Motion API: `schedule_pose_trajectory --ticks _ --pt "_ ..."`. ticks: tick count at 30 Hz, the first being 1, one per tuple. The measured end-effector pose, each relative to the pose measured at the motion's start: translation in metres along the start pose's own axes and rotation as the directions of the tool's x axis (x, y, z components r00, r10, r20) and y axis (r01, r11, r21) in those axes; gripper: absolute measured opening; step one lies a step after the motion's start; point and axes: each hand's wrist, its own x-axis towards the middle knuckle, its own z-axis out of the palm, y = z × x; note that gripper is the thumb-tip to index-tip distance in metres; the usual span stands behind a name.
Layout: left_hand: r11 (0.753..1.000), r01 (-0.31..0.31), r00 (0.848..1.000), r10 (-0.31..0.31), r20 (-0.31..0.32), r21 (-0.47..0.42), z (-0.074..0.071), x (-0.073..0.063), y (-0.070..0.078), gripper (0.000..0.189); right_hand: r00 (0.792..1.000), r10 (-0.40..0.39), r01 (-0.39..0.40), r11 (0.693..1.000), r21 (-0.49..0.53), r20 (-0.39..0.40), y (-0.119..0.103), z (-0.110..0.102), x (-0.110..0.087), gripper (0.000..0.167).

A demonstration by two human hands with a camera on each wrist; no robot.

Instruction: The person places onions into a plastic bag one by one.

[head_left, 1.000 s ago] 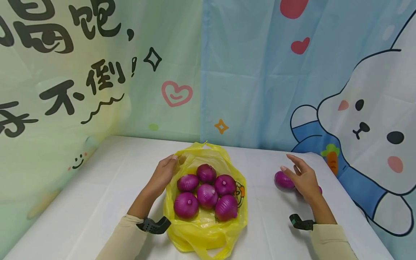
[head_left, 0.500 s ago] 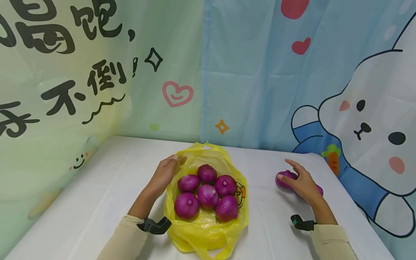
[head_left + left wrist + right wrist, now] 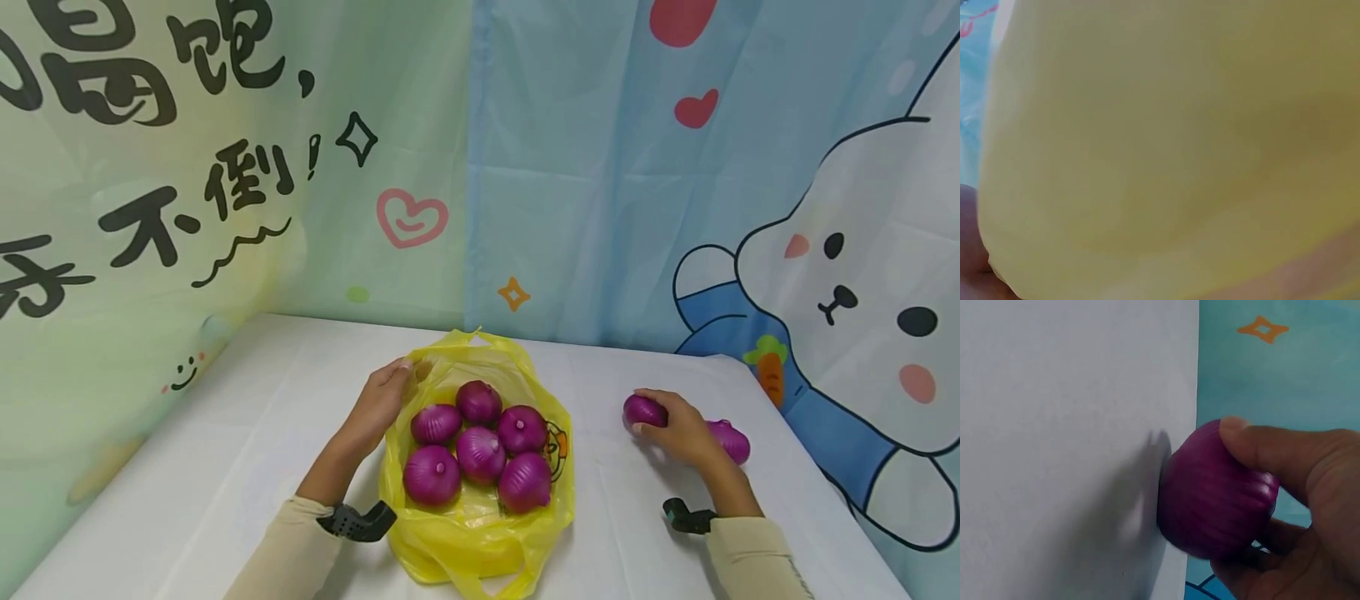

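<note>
A purple onion (image 3: 643,411) is gripped by my right hand (image 3: 678,429) at the right of the table; in the right wrist view the thumb lies on one side of the onion (image 3: 1216,494) and fingers curl round the other, close over the white surface. Behind that wrist lies a second onion (image 3: 729,442). My left hand (image 3: 381,396) pinches the left rim of a yellow plastic bag (image 3: 472,529) and holds its mouth wide. Several onions (image 3: 480,454) sit inside the bag. In the left wrist view the yellow plastic (image 3: 1147,137) covers nearly everything.
The white table (image 3: 600,517) carries the bag in the middle. Behind it hangs a printed curtain (image 3: 570,208) with hearts and a cartoon rabbit, right at the table's back edge. The bag's loose handle (image 3: 517,575) lies toward the front.
My right hand has come down round the onion, closed on it and drawn it slightly left. The second onion now shows more fully. The left hand and bag have stayed put.
</note>
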Motion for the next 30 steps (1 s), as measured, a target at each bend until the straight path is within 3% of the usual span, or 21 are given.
schedule_pose_trajectory --ticks 8,15,23,30 --pt "1.000 0.003 1.000 -0.003 -0.009 -0.011 0.001 -0.001 -0.001 0.042 0.999 -0.038 0.039 0.999 0.030 -0.012 -0.015 0.003 -0.001 0.062" --pt "1.000 0.004 1.000 -0.004 -0.002 -0.006 0.000 0.000 -0.001 0.043 0.992 -0.109 0.116 0.984 0.139 -0.057 -0.037 -0.007 0.000 0.063" --pt "1.000 0.006 1.000 -0.006 0.009 -0.004 0.000 0.000 -0.001 0.045 0.985 -0.151 0.169 0.941 0.293 -0.083 -0.071 -0.016 0.000 0.067" --pt "1.000 -0.005 1.000 0.005 -0.001 0.005 0.001 0.000 0.000 0.044 0.971 -0.212 0.237 0.883 0.405 -0.105 -0.095 -0.020 0.003 0.064"
